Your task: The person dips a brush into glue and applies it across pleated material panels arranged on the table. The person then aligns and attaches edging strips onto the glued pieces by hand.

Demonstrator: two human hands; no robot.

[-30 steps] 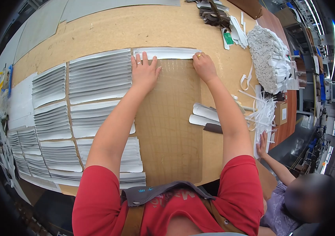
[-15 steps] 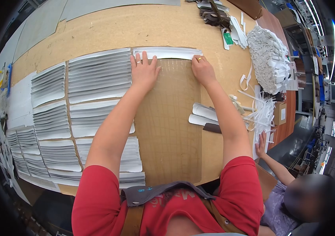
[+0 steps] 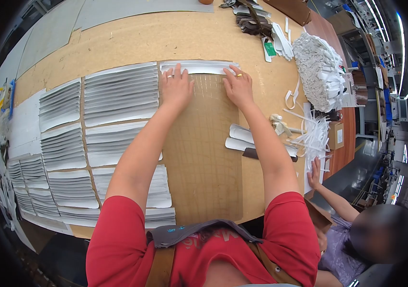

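A few long white strips [image 3: 199, 66] lie overlapped along the far edge of a brown, semi-transparent sheet [image 3: 204, 153] marked with faint grid lines. My left hand [image 3: 177, 90] rests with spread fingertips on the strips' left part. My right hand [image 3: 239, 88] lies over their right part, fingers stretched out and thumb apart, touching the near edge. Neither hand is wrapped round anything. Left of the sheet, overlapping white strips [image 3: 120, 93] are laid in rows and blocks of different lengths.
Loose white pieces [image 3: 240, 137] and a dark piece [image 3: 256, 153] lie beneath my right forearm. A large white bundle [image 3: 320, 71] and tangled white ribbons [image 3: 315, 134] are at the right. A co-worker's hand [image 3: 314, 174] touches the table's right edge. Grey boards [image 3: 51, 38] cover the far left.
My right hand has moved left along the strips from their right end, and its fingers have straightened. My left hand stays on the strips. The view has shifted slightly.
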